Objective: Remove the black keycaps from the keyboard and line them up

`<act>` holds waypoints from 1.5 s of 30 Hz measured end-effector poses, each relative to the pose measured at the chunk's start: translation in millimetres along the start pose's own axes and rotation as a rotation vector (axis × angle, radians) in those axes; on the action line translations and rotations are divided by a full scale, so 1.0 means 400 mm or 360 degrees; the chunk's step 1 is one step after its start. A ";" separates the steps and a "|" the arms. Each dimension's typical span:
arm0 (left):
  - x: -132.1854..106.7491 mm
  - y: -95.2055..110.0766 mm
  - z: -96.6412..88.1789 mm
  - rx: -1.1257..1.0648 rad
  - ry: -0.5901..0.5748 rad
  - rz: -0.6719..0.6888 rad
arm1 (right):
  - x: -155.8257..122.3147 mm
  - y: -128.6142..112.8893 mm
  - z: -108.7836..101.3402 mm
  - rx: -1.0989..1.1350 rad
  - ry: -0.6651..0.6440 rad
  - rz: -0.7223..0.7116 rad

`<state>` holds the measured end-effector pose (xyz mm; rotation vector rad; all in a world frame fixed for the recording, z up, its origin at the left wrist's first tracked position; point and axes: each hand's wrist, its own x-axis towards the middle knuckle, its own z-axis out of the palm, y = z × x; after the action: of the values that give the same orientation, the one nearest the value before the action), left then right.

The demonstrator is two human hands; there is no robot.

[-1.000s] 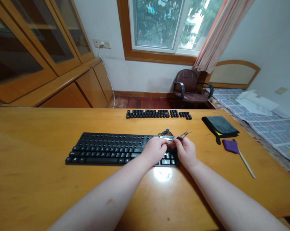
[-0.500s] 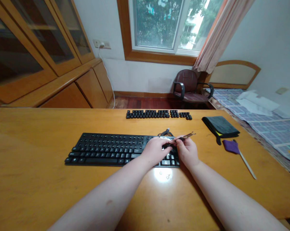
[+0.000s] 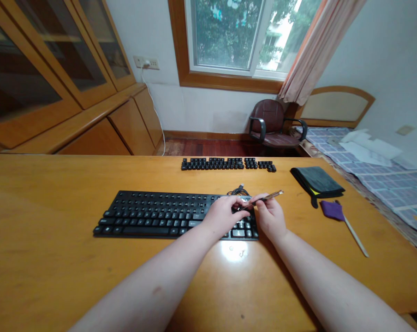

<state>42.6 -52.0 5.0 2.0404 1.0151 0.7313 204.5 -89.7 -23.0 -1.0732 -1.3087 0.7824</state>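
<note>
A black keyboard lies on the wooden desk in front of me. Both hands rest over its right end. My right hand is closed on a thin metal tool whose tip points down at the keys on the right side. My left hand sits beside it with curled fingers pinching at a key near the tool's tip; what lies between those fingers is hidden. A coiled cable lies just behind the keyboard.
A row of loose black keycaps lies near the desk's far edge. At the right are a folded dark cloth and a purple-headed brush. Behind the desk stand a chair, wooden cabinets and a bed.
The tool in my right hand has swung flatter and shifted slightly right. My right hand moved a little toward me and my left hand stayed over the right-hand keys.
</note>
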 end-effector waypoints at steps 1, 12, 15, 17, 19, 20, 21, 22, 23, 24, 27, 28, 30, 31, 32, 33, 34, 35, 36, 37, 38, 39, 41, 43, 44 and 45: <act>-0.001 0.001 -0.001 0.0000 -0.0007 0.0013 | 0.001 -0.003 0.001 0.0024 -0.0031 0.0006; 0.000 -0.002 -0.007 -0.0041 -0.0055 0.0170 | 0.005 -0.012 0.012 0.0115 0.0095 0.0090; 0.000 -0.004 -0.007 -0.0043 -0.0041 0.0193 | 0.008 -0.008 0.014 0.0310 0.0166 0.0200; 0.000 -0.006 -0.006 -0.0050 -0.0023 0.0185 | 0.010 -0.005 0.014 0.0367 0.0193 0.0226; -0.001 -0.007 -0.005 -0.0082 -0.0005 0.0163 | 0.012 0.000 0.013 0.0416 0.0194 0.0242; -0.001 -0.007 -0.005 -0.0100 -0.0002 0.0153 | 0.012 0.002 0.013 0.0440 0.0195 0.0252; -0.001 -0.007 -0.004 -0.0110 -0.0001 0.0143 | 0.013 0.004 0.013 0.0462 0.0204 0.0264; -0.002 -0.008 -0.004 -0.0110 -0.0004 0.0136 | 0.014 0.006 0.013 0.0481 0.0219 0.0279; -0.002 -0.008 -0.004 -0.0104 -0.0011 0.0129 | 0.014 0.007 0.012 0.0496 0.0237 0.0297; -0.002 -0.008 -0.004 -0.0094 -0.0016 0.0123 | 0.015 0.008 0.012 0.0506 0.0251 0.0315; -0.002 -0.007 -0.004 -0.0080 -0.0029 0.0112 | 0.019 0.009 0.012 0.0526 0.0262 0.0362; -0.002 -0.007 -0.004 -0.0085 -0.0035 0.0110 | 0.020 0.008 0.012 0.0528 0.0263 0.0382; -0.002 -0.005 -0.006 -0.0100 -0.0043 0.0102 | 0.022 0.009 0.013 0.0517 0.0269 0.0428; -0.002 -0.005 -0.007 -0.0109 -0.0040 0.0098 | 0.023 0.009 0.013 0.0511 0.0270 0.0446; -0.002 -0.004 -0.007 -0.0118 -0.0032 0.0092 | 0.024 0.009 0.013 0.0510 0.0266 0.0457; -0.002 -0.003 -0.008 -0.0125 -0.0024 0.0085 | 0.025 0.010 0.012 0.0513 0.0258 0.0460; -0.002 -0.002 -0.008 -0.0128 -0.0018 0.0077 | 0.026 0.011 0.012 0.0516 0.0252 0.0454; -0.003 -0.002 -0.008 -0.0128 -0.0016 0.0070 | 0.026 0.011 0.011 0.0515 0.0244 0.0444; -0.003 -0.001 -0.008 -0.0126 -0.0016 0.0064 | 0.027 0.012 0.010 0.0510 0.0232 0.0432; -0.003 0.000 -0.008 -0.0122 -0.0014 0.0064 | 0.026 0.013 0.008 0.0498 0.0217 0.0420; -0.003 0.001 -0.008 -0.0119 -0.0011 0.0070 | 0.026 0.013 0.007 0.0481 0.0199 0.0408; -0.003 0.002 -0.009 -0.0118 -0.0008 0.0082 | 0.025 0.013 0.005 0.0466 0.0179 0.0394; -0.004 0.004 -0.009 -0.0113 -0.0003 0.0104 | 0.023 0.012 0.004 0.0451 0.0138 0.0352; -0.004 0.006 -0.009 -0.0104 0.0001 0.0103 | 0.020 0.009 0.004 0.0446 0.0108 0.0293; -0.004 0.006 -0.009 -0.0101 0.0005 0.0103 | 0.019 0.007 0.005 0.0447 0.0100 0.0265; -0.005 0.005 -0.009 -0.0105 0.0009 0.0109 | 0.019 0.006 0.006 0.0453 0.0094 0.0247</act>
<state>39.9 -53.2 8.5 2.0255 0.9164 0.7964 203.7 -81.6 -22.6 -0.9679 -1.0361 1.0124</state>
